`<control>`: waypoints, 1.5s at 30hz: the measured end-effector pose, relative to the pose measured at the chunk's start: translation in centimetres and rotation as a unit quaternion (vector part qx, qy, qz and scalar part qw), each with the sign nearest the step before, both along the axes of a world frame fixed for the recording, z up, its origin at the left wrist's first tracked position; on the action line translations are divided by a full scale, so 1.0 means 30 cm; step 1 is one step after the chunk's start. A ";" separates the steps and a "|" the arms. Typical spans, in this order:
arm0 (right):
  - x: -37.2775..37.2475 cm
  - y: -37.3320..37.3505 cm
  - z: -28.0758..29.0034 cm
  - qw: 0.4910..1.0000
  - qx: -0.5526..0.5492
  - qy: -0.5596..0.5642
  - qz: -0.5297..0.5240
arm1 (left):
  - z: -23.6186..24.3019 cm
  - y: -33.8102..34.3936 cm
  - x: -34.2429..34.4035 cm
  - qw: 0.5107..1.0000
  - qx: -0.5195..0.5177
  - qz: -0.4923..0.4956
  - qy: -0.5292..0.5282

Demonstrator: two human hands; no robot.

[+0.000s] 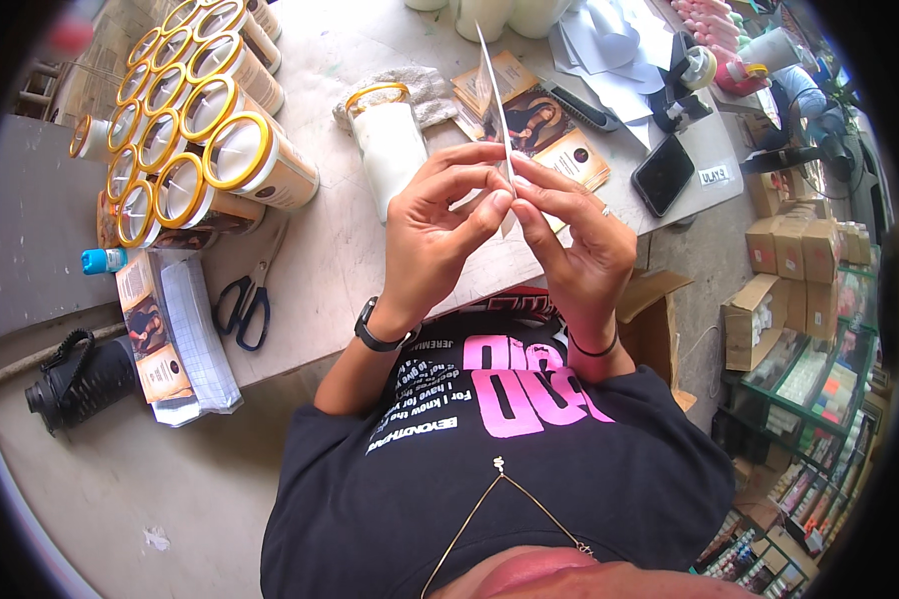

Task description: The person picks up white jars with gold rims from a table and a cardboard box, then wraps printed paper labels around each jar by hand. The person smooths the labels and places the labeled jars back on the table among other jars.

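Note:
A thin printed label (490,100), seen nearly edge-on, is pinched between the fingertips of my left hand (442,225) and my right hand (567,225), which meet above the table's front. Just left of them a white cylindrical candle jar (388,155) with a gold rim lies on its side against a crumpled cloth (425,93). Behind my hands is a pile of printed labels (549,125) with a picture on them, partly hidden by the held one.
Several gold-rimmed jars (240,150) crowd the back left of the table (320,270), with scissors (245,309), a label strip (150,329) and a black bottle (80,389) nearby. At right are a box cutter (579,106), phone (662,176) and paper sheets (609,50); cardboard boxes (774,250) stand beyond.

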State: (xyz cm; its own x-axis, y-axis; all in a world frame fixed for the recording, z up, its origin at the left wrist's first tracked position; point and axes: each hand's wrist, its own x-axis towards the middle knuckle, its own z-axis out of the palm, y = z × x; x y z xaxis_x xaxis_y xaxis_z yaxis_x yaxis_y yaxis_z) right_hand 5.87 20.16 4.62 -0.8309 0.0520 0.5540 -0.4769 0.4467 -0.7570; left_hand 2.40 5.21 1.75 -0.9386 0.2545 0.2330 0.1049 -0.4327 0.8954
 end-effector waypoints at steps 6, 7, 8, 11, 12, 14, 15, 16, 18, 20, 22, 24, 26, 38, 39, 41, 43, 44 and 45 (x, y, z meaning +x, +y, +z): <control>0.009 0.002 -0.019 0.999 -0.050 -0.019 0.005 | 0.013 0.019 0.026 1.000 -0.010 0.011 -0.008; 0.011 0.002 -0.016 0.989 -0.133 -0.060 0.023 | 0.015 0.021 0.030 1.000 -0.008 0.012 -0.016; 0.011 0.001 -0.014 0.970 -0.215 -0.101 0.042 | 0.020 0.016 0.027 1.000 -0.026 0.005 -0.012; -0.037 0.060 -0.065 0.875 -0.440 -0.161 0.121 | -0.021 0.006 0.003 0.999 0.032 -0.027 -0.027; -0.055 0.097 -0.087 0.810 -0.539 -0.176 0.149 | -0.016 -0.007 -0.001 0.994 0.062 -0.067 -0.065; -0.094 0.177 -0.114 0.723 -0.626 -0.259 0.139 | -0.007 -0.035 -0.013 0.958 0.202 -0.125 -0.161; -0.111 0.244 -0.143 0.630 -0.694 -0.257 0.235 | -0.001 -0.052 -0.017 0.928 0.268 -0.154 -0.208; -0.121 0.285 -0.142 0.615 -0.699 -0.268 0.247 | -0.002 -0.075 -0.018 0.916 0.285 -0.158 -0.235; -0.129 0.391 -0.145 0.577 -0.732 -0.255 0.256 | -0.028 -0.113 -0.026 0.879 0.369 -0.183 -0.240; -0.126 0.538 -0.186 0.549 -0.765 -0.213 0.262 | -0.064 -0.138 -0.033 0.833 0.445 -0.204 -0.258; -0.081 0.600 -0.105 0.568 -0.749 -0.163 0.300 | -0.073 -0.147 -0.035 0.819 0.466 -0.220 -0.254; -0.027 0.742 -0.070 0.636 -0.717 -0.078 0.274 | -0.068 -0.152 -0.027 0.802 0.491 -0.225 -0.254; 0.025 0.908 -0.060 0.708 -0.665 0.032 0.233 | -0.064 -0.164 -0.020 0.806 0.488 -0.222 -0.250; -0.549 0.490 -0.161 0.884 0.341 0.059 -0.313 | -0.067 -0.158 -0.020 0.840 0.445 -0.215 -0.226; -0.611 0.506 -0.245 0.899 0.346 -0.067 -0.260 | -0.069 -0.158 -0.021 0.837 0.448 -0.218 -0.227; -0.681 0.513 -0.315 0.905 0.314 -0.178 -0.226 | -0.081 -0.166 -0.027 0.834 0.454 -0.218 -0.227; -0.740 0.508 -0.323 0.879 0.364 -0.210 -0.227 | -0.079 -0.169 -0.026 0.824 0.468 -0.223 -0.226; -0.766 0.532 -0.317 0.887 0.353 -0.211 -0.207 | -0.080 -0.170 -0.023 0.818 0.476 -0.227 -0.229; -0.805 0.563 -0.321 0.890 0.344 -0.227 -0.197 | -0.083 -0.173 -0.021 0.825 0.463 -0.221 -0.236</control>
State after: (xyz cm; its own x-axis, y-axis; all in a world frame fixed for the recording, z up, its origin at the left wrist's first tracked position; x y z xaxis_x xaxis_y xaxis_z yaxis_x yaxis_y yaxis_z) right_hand -18.28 37.06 -5.01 -0.9695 0.1663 0.1799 0.1037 0.9438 -0.3140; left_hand 1.75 0.01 -0.75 -0.8441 0.5133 0.1550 -0.5113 -0.8576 0.0557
